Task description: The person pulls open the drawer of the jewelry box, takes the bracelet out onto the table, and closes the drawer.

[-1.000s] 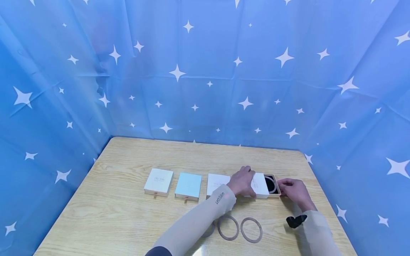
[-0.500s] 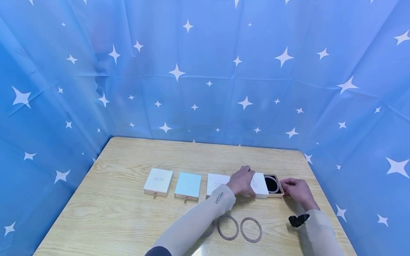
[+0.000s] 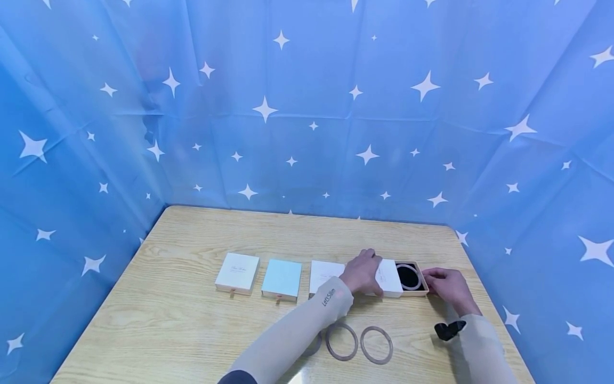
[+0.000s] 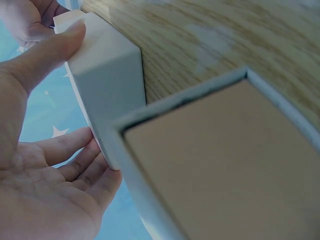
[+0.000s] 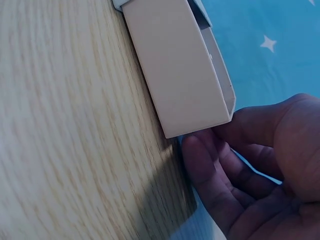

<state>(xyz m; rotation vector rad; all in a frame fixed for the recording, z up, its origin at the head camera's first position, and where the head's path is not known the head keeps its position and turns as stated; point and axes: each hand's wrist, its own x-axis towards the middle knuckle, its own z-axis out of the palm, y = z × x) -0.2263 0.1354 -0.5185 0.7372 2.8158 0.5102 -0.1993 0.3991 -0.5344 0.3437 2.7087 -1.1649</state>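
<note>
My left hand (image 3: 363,272) grips the white sleeve (image 3: 387,277) of a small slide-out gift box, thumb on one side and fingertips on the other in the left wrist view. The box's cream drawer (image 5: 177,65) stands partly out to the right. In it a pale translucent bangle (image 3: 418,282) lies on black lining. My right hand (image 3: 448,288) pinches at the drawer's outer end; what sits between the fingertips is hidden. Two similar bangles, a left one (image 3: 341,341) and a right one (image 3: 376,345), lie on the table, and another (image 3: 314,345) is partly behind my left forearm.
Left of my hand stand a white box (image 3: 237,271), a pale blue box (image 3: 282,277) and another white box (image 3: 325,273), partly covered by my hand. All rest on the wooden table (image 3: 168,298). A blue star-patterned curtain (image 3: 307,133) hangs behind and at both sides.
The drawer has slid further right out of its sleeve with my right hand, showing more of the bangle inside. My left hand stays in place on the sleeve.
</note>
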